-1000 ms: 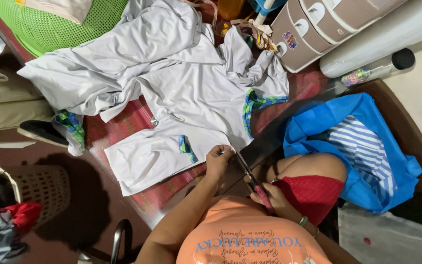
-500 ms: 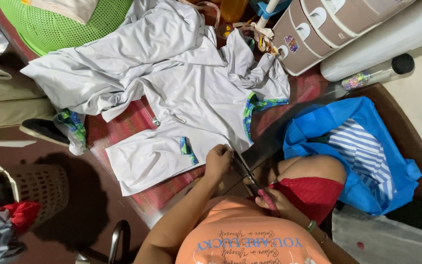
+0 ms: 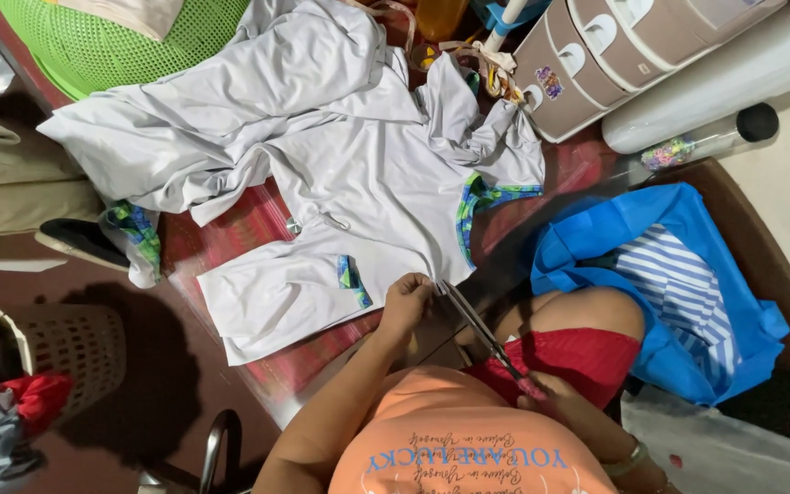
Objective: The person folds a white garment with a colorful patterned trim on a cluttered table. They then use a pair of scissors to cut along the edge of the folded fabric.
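Behind the scissors (image 3: 479,331), right hand (image 3: 550,391) half hidden; left hand (image 3: 407,297) pinches white garment (image 3: 368,183).

Bare red mat (image 3: 230,233) left of left hand (image 3: 406,297), drawer unit (image 3: 587,64) blocking beyond garment (image 3: 358,174)

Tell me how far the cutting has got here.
Done: white garment spread flat on the table. In hand: left hand pinches its lower edge; right hand holds scissors, tips at that edge. Left: no cut line shows in the cloth yet.
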